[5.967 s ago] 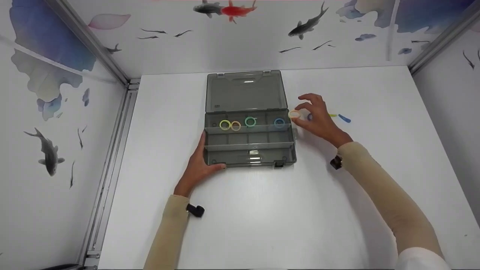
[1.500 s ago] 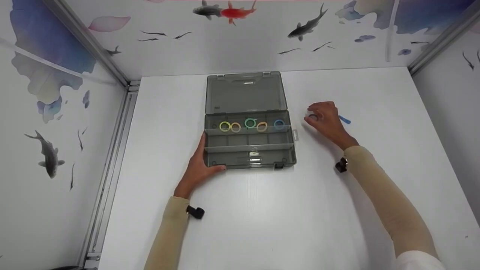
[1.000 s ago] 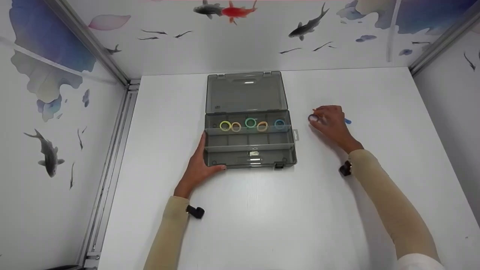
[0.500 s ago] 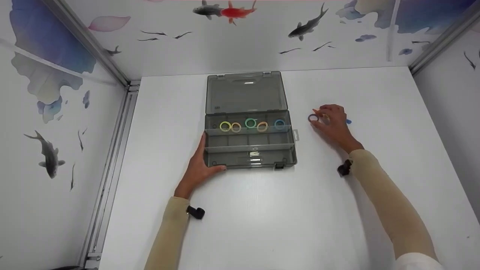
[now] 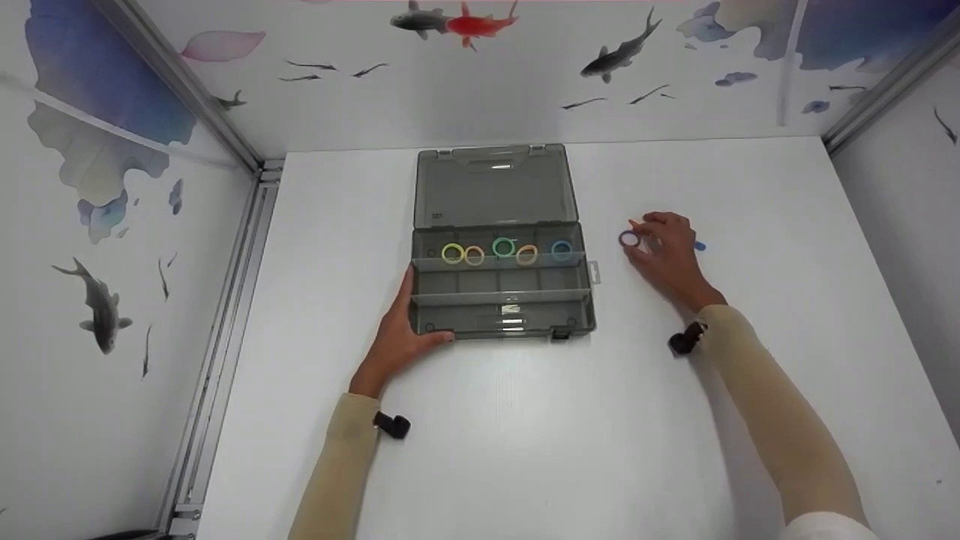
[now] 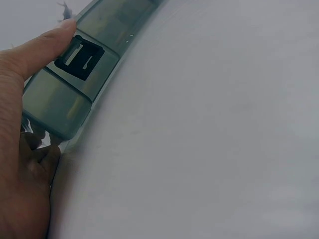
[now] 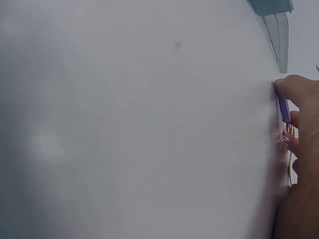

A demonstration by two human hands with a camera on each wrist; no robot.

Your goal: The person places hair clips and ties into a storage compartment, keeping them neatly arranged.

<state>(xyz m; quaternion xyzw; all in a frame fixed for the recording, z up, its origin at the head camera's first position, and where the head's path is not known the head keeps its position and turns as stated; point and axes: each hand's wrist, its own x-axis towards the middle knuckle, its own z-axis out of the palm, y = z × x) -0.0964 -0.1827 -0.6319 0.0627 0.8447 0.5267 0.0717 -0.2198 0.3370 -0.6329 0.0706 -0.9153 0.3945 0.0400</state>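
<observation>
In the head view my left hand (image 5: 396,341) holds the near left corner of a grey see-through compartment box (image 5: 487,316), its thumb along the front wall. The lid (image 5: 495,187) is folded back. In the far row sit a yellow ring (image 5: 452,253), two orange-toned rings, a green ring (image 5: 503,247) and a blue ring (image 5: 562,250). Right of the box, my right hand (image 5: 670,253) pinches a purple ring (image 5: 622,238) at the table. An orange tip (image 5: 634,223) shows by its fingers. The right wrist view shows the purple piece (image 7: 284,108) under the thumb.
A small blue strip (image 5: 700,245) pokes out behind the right hand on the white table (image 5: 495,442). A clear latch (image 5: 595,272) juts from the box's right side. Printed panels and metal rails (image 5: 225,330) bound the table.
An orange-toned ring, held by the right hand in the oldest frame, now sits in the far row. The right hand has moved back to the purple ring; the left hand stays at the box.
</observation>
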